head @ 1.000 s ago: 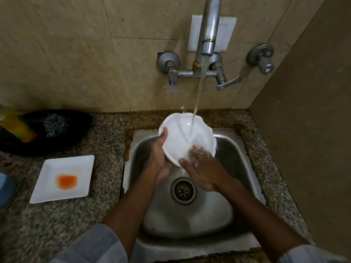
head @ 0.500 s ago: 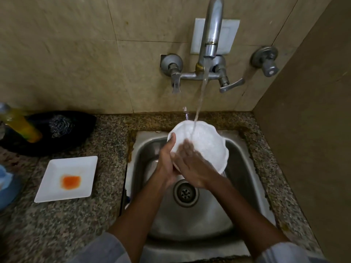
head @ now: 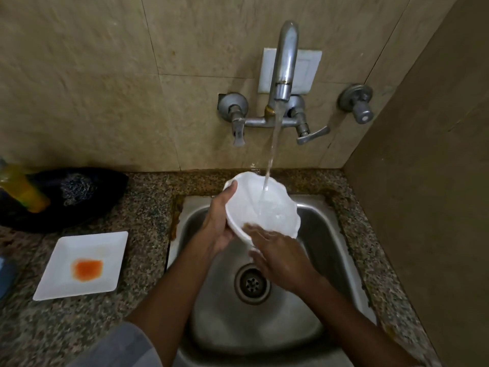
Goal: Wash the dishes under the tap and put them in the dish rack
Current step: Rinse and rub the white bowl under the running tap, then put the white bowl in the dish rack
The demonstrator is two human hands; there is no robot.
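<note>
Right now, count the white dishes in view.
2. A scalloped white bowl is held over the sink under the running water, and a square white plate with an orange stain lies on the counter left of the sink. Others may sit out of frame.

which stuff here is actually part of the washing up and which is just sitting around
In use:
- white bowl, held by the left hand, rubbed by the right hand
- tap, running
- sink
- square plate with an orange stain, waiting to be washed

Lying about:
- black bag
- yellow bottle
- spare wall valve
</note>
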